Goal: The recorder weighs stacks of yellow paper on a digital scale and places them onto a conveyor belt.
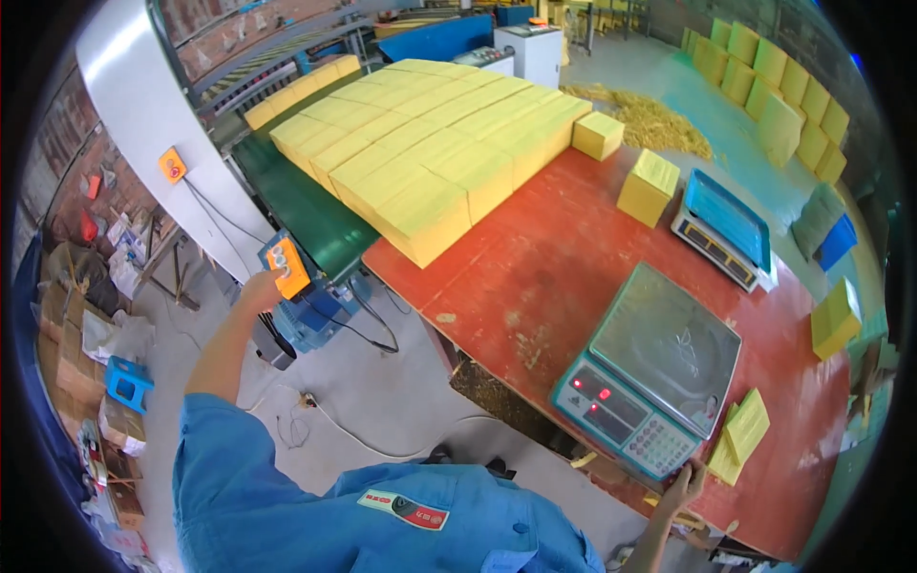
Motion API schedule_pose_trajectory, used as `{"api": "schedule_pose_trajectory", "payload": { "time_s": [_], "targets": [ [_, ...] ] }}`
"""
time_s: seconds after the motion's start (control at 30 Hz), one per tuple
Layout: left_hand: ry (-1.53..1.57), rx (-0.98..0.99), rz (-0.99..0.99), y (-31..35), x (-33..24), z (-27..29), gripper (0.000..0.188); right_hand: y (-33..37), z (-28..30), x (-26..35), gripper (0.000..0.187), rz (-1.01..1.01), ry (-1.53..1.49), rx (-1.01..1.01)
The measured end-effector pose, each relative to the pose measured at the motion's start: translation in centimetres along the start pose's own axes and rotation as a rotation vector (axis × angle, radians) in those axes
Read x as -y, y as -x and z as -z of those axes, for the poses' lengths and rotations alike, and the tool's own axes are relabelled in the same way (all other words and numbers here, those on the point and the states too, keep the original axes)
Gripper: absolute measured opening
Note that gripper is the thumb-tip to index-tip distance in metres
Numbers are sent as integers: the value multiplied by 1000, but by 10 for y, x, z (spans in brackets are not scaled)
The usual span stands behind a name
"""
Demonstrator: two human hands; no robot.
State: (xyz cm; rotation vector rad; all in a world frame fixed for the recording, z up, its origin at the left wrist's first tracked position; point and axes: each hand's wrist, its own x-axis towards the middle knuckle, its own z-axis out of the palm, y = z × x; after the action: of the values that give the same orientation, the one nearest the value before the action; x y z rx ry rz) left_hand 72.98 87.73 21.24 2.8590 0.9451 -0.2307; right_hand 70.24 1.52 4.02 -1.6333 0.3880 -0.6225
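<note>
My left arm reaches out to an orange push-button control box [289, 266] beside a green conveyor belt. The fingers of my left hand [259, 290] touch its near side and are partly hidden, so their grip is unclear. At the table's near edge, my right hand [682, 485] rests by the corner of a digital scale [626, 415], fingers extended and nothing seen in them. The scale's metal pan [666, 341] carries nothing, and red digits glow on its display. Right of it lie thin yellow slabs [743, 433].
Rows of yellow paper-like blocks [430, 134] span the green belt [330, 224] and the red table [516, 277]. Single blocks [650, 187] and a second scale with a blue tray [728, 224] stand farther right. A cable [368, 444] crosses the floor, near a blue stool [128, 382].
</note>
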Motion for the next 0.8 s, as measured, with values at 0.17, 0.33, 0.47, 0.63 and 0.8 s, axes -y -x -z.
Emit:
{"api": "schedule_pose_trajectory", "payload": {
  "time_s": [0.17, 0.33, 0.47, 0.63, 0.8],
  "targets": [
    [12, 7, 8, -2, -3, -3, 57, 2, 0, 5, 13, 23, 30, 13],
    [50, 205, 77, -24, 1, 16, 39, 3, -8, 25, 14, -42, -10, 48],
    [-302, -78, -198, -48, -63, 49, 35, 3, 5, 23, 11, -48, -33, -43],
    [37, -475, -822, -45, -198, 40, 47, 52, -30, 108, 19, 71, -111, -186],
    [64, -484, -1094, -114, -277, -10, 59, 128, -148, 180, 18, -30, 2, 652]
  ]
}}
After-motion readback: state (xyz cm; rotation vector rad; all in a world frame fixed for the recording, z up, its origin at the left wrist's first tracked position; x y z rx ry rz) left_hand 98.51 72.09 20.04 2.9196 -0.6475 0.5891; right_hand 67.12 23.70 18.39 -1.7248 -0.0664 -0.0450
